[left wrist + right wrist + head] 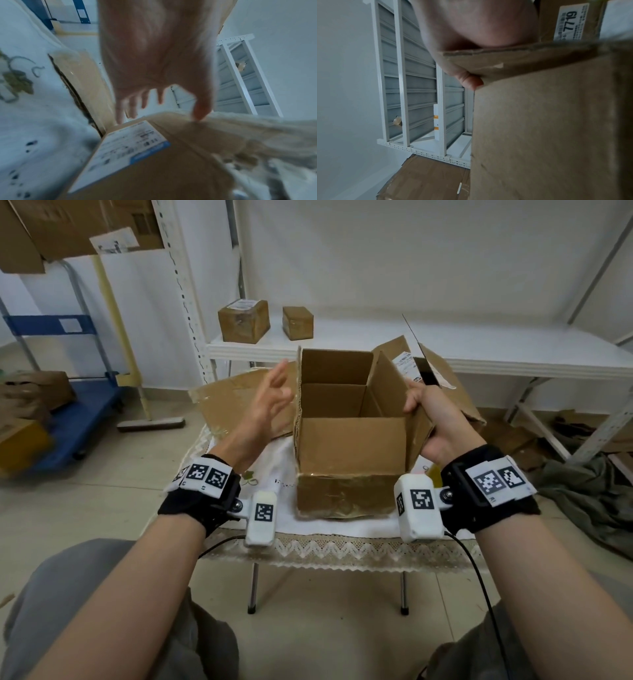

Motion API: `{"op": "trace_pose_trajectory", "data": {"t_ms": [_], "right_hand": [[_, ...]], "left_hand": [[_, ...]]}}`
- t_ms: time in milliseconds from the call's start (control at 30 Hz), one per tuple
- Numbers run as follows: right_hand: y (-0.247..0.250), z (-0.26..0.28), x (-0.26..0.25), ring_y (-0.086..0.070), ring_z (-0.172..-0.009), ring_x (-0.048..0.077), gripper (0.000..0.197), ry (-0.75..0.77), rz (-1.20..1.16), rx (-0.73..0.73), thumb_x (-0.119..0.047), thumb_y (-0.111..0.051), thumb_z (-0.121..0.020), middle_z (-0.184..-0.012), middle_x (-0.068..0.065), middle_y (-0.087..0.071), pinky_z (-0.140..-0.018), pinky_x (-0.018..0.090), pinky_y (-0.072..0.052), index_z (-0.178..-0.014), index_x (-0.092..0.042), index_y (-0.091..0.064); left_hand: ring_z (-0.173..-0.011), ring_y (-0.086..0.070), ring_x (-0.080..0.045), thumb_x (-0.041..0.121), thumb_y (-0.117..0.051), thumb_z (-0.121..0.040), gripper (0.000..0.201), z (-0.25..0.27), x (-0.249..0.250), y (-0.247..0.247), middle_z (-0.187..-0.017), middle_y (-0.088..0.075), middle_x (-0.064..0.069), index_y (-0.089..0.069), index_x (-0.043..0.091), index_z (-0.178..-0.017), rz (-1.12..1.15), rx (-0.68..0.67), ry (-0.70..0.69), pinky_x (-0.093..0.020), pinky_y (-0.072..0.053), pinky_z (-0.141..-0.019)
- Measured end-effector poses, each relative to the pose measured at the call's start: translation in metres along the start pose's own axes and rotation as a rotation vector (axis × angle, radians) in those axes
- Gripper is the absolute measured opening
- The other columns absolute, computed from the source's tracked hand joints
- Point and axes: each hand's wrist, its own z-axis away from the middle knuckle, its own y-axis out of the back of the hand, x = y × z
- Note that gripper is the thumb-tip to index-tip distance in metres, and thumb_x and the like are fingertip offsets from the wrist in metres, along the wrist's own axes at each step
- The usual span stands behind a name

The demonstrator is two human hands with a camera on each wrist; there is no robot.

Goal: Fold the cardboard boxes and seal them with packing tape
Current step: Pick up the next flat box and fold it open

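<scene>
An open brown cardboard box stands upright on a small table covered with a white cloth, its top flaps raised. My right hand grips the right flap, thumb on the inner face. In the right wrist view the thumb pinches that flap's edge. My left hand hovers open beside the box's left flap, fingers straight and spread. The blurred left wrist view shows the left hand over the box's labelled side, thumb near a flap edge.
Flattened cardboard lies behind the box on the left, and another labelled carton leans behind it on the right. A white shelf behind holds two small taped boxes. A blue cart stands left; dark cloth lies right.
</scene>
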Motion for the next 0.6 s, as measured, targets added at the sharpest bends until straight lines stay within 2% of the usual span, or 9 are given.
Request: {"op": "trace_pose_trajectory", "data": {"t_ms": [67, 133, 200, 267, 300, 333, 400, 500, 600], "right_hand": [[-0.001, -0.002, -0.001, -0.054, -0.097, 0.023, 0.031, 0.029, 0.091, 0.055, -0.007, -0.041, -0.091, -0.093, 0.002, -0.061, -0.074, 0.034, -0.055, -0.085, -0.035, -0.055], [0.002, -0.006, 0.000, -0.051, -0.097, 0.017, 0.030, 0.035, 0.161, 0.089, -0.014, -0.043, -0.097, -0.073, -0.006, -0.058, -0.091, 0.042, -0.052, -0.080, -0.036, -0.055], [0.005, -0.009, 0.004, -0.051, -0.088, 0.012, 0.034, 0.053, 0.235, 0.085, -0.013, -0.041, -0.097, -0.054, -0.010, -0.052, -0.112, 0.052, -0.038, -0.097, -0.032, -0.069], [0.006, -0.008, 0.005, -0.051, -0.086, 0.012, 0.049, 0.071, 0.283, 0.081, -0.006, -0.036, -0.094, -0.050, -0.010, -0.049, -0.117, 0.056, -0.030, -0.115, -0.035, -0.070], [0.007, -0.007, 0.004, -0.049, -0.086, 0.011, 0.056, 0.078, 0.304, 0.079, -0.002, -0.035, -0.090, -0.050, -0.012, -0.051, -0.118, 0.055, -0.028, -0.116, -0.037, -0.069], [0.007, -0.006, 0.004, -0.047, -0.086, 0.009, 0.061, 0.083, 0.320, 0.074, 0.002, -0.034, -0.086, -0.051, -0.014, -0.054, -0.119, 0.054, -0.026, -0.114, -0.039, -0.069], [0.006, -0.003, 0.004, -0.044, -0.084, 0.006, 0.067, 0.087, 0.341, 0.060, 0.007, -0.033, -0.079, -0.062, -0.015, -0.059, -0.118, 0.051, -0.025, -0.107, -0.042, -0.068], [0.005, -0.002, 0.006, -0.049, -0.105, 0.014, 0.067, 0.101, 0.385, 0.053, 0.007, -0.035, -0.078, -0.086, -0.011, -0.054, -0.119, 0.052, -0.025, -0.105, -0.045, -0.067], [0.007, -0.003, 0.008, -0.045, -0.125, 0.022, 0.067, 0.133, 0.447, 0.035, 0.007, -0.036, -0.078, -0.100, -0.012, -0.050, -0.116, 0.050, -0.031, -0.107, -0.046, -0.065]], "left_hand": [[-0.149, -0.019, -0.007, 0.056, -0.059, -0.077, 0.078, 0.001, 0.017, -0.004, -0.164, -0.018, 0.017, -0.035, 0.042, -0.150, -0.114, -0.136, -0.150, -0.030, -0.028, -0.109], [-0.150, -0.014, 0.000, 0.057, -0.069, -0.073, 0.069, 0.001, 0.029, -0.001, -0.160, -0.023, 0.025, -0.051, 0.042, -0.138, -0.356, -0.245, -0.194, -0.041, -0.016, -0.118], [-0.146, -0.014, 0.004, 0.051, -0.078, -0.074, 0.057, 0.001, 0.041, 0.002, -0.159, -0.028, 0.021, -0.059, 0.041, -0.127, -0.595, -0.294, -0.158, -0.042, -0.011, -0.119], [-0.138, -0.024, 0.002, 0.040, -0.081, -0.077, 0.054, -0.001, 0.056, 0.004, -0.154, -0.035, 0.015, -0.058, 0.041, -0.126, -0.804, -0.323, -0.082, -0.026, -0.021, -0.112], [-0.134, -0.033, -0.001, 0.038, -0.083, -0.076, 0.057, -0.003, 0.063, 0.006, -0.145, -0.042, 0.016, -0.056, 0.040, -0.126, -0.902, -0.321, -0.049, -0.020, -0.029, -0.105], [-0.131, -0.042, -0.007, 0.039, -0.085, -0.072, 0.066, -0.006, 0.068, 0.008, -0.139, -0.048, 0.015, -0.052, 0.041, -0.128, -0.988, -0.297, -0.018, -0.023, -0.036, -0.101], [-0.133, -0.044, -0.019, 0.048, -0.090, -0.060, 0.096, -0.013, 0.070, 0.008, -0.145, -0.046, 0.006, -0.040, 0.041, -0.142, -1.171, -0.232, 0.072, -0.042, -0.041, -0.108], [-0.152, -0.011, -0.031, 0.060, -0.090, -0.052, 0.139, -0.022, 0.060, 0.000, -0.166, -0.011, 0.000, -0.004, 0.039, -0.158, -1.423, -0.222, 0.178, -0.055, -0.018, -0.122], [-0.154, 0.002, -0.031, 0.066, -0.088, -0.050, 0.151, -0.029, 0.055, -0.005, -0.168, 0.003, 0.000, 0.013, 0.034, -0.157, -1.499, -0.260, 0.191, -0.054, -0.006, -0.122]]}}
